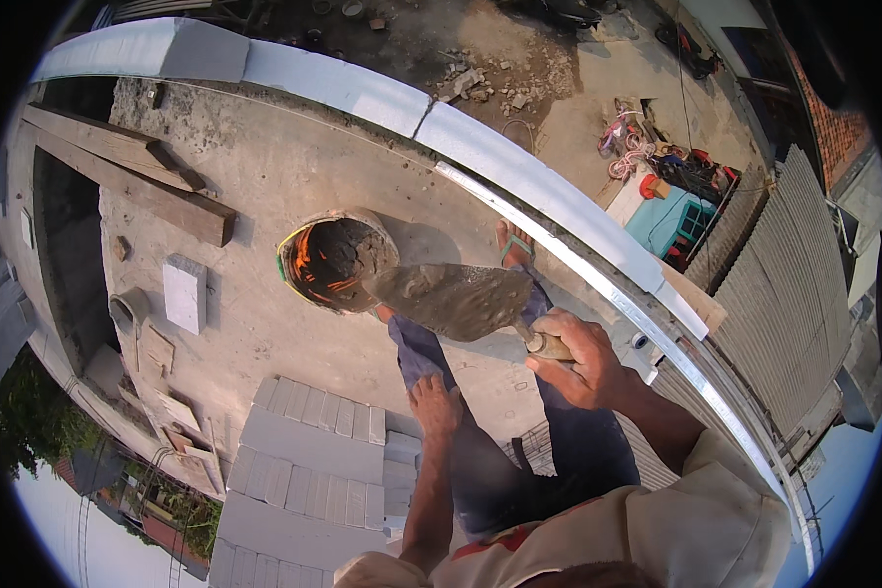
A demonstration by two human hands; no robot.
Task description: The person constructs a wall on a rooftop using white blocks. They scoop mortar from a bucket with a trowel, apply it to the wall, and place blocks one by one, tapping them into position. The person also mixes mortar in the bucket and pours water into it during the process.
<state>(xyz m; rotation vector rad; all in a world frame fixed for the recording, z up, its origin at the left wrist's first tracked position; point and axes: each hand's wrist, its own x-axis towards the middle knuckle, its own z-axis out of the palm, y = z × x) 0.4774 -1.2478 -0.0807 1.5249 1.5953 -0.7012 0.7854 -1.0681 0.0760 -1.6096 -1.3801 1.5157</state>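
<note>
My right hand is closed around the wooden handle of a trowel. Grey wet mortar coats the broad blade, which points left. The blade's tip reaches the rim of a round bucket, overlapping it in the picture. Inside the bucket lies more grey mortar, and orange smears mark its inner wall. My left hand rests on my leg with its fingers stretched out, holding nothing. Beyond my feet runs a curved-looking row of pale blocks along the slab's edge, with a long metal bar beside it.
Wooden planks lie at the far left, near a dark opening. A single pale block sits left of the bucket. Stacked blocks stand at my left. Past the block row, the ground lies lower, with rubble and corrugated roofing.
</note>
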